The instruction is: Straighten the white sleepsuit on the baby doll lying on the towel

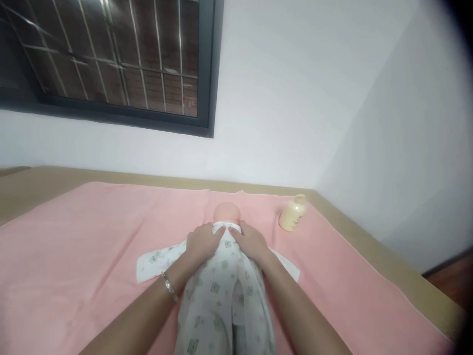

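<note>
A bald baby doll (226, 212) lies on a pink sheet with its head away from me. It wears a white baby gown (218, 291) printed with small green and grey figures, its sleeves spread out to both sides. My left hand (204, 241), with a bracelet at the wrist, is closed over the gown's left shoulder. On the other shoulder my right hand (252, 241) is closed in the same way. Both thumbs press on the cloth just below the neckline; the other fingers are partly hidden. Lower down, the gown parts in a long gap.
The pink sheet (99, 236) covers most of a tan surface (362, 241). A cream pump bottle (292, 214) stands on the sheet, right of the doll's head. Behind rises a white wall (295, 98) with a dark-framed, barred window (129, 59) at upper left.
</note>
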The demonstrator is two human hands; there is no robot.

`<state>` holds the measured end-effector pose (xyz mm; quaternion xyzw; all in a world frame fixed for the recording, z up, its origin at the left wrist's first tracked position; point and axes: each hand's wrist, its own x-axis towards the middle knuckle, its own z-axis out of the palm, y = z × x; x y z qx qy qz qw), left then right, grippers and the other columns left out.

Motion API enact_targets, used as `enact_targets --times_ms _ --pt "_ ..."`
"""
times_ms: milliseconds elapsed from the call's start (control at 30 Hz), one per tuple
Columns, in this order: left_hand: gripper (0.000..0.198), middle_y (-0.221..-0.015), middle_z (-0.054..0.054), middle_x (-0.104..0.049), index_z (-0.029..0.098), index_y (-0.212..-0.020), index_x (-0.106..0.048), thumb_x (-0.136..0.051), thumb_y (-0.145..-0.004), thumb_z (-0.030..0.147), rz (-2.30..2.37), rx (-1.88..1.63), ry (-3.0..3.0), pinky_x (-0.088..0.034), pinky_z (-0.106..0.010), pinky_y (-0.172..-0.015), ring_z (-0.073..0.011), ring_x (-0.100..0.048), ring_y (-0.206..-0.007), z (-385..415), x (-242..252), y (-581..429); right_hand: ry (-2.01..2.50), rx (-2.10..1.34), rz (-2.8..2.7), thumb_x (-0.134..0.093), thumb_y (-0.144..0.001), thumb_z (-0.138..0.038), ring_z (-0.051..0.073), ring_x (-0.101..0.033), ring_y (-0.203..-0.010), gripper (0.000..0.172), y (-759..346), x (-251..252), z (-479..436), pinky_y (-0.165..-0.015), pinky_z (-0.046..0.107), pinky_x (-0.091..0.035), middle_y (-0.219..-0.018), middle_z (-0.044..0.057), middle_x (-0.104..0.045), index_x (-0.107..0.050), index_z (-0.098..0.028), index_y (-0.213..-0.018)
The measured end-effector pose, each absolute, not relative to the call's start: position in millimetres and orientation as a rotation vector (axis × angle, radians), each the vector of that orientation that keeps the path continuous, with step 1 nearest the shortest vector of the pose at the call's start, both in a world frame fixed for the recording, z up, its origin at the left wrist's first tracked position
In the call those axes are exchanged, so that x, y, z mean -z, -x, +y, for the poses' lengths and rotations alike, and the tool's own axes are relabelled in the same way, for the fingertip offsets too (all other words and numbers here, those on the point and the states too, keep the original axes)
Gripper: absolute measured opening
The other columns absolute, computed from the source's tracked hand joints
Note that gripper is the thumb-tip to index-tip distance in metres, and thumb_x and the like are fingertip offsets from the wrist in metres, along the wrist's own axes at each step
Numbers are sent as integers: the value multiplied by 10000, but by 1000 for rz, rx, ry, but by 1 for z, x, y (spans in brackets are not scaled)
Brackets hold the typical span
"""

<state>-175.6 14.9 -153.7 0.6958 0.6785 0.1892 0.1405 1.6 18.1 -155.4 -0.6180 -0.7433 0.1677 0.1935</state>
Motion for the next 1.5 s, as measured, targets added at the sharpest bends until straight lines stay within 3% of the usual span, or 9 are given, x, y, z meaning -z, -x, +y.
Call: enact_targets --times_ms 433,700,967,1167,1300,1500 --pt "580 -995 -76 -678 221 -951 -630 -234 -883 639 1874 -569 -2073 -439 -357 -783 -261 -610 -924 16 157 180 1749 -476 -2115 -204 -911 -669 253 -591 -919 635 -2 158 20 -695 303 -392 -1054 121 -638 -536 -165 -1112" --pt "586 -993 -80 -681 213 -970 -639 -238 -886 633 1879 -570 -2072 -447 -342 -741 -256 -616 -907 15 156 180 1765 -474 -2108 -216 -919 -651 245 -592 -922 627 -2 156 18 -696 295 -389 -1066 122 -635 -542 -156 -1123" --pt "570 -945 -67 -682 219 -895 -628 -230 -890 627 1889 -562 -2052 -441 -347 -730 -251 -615 -867 14 153 179 1890 -354 -2148 -173 -957 -570 258 -588 -918 595 9 142 4 -730 328 -389 -1024 152 -638 -574 -143 -1061" --pt "546 -1016 -112 -667 186 -946 -626 -219 -921 549 1945 -491 -2108 -428 -366 -785 -271 -599 -958 7 142 175 1858 -224 -2229 -225 -966 -509 267 -583 -923 525 19 121 -23 -739 341 -399 -1019 169 -640 -599 -143 -1008" --pt "476 -988 -133 -665 154 -996 -622 -236 -949 429 1967 -410 -2243 -426 -354 -798 -251 -615 -914 -7 132 168 1839 -348 -2198 -179 -956 -560 256 -597 -892 588 12 123 -16 -723 334 -400 -990 155 -654 -605 -157 -1009" --pt "416 -1002 -192 -643 105 -979 -631 -270 -945 308 1966 -320 -2526 -390 -431 -868 -302 -594 -947 -28 126 155 1787 -592 -2145 -80 -956 -580 235 -604 -923 706 -2 137 8 -753 314 -400 -1031 161 -655 -629 -137 -1003"
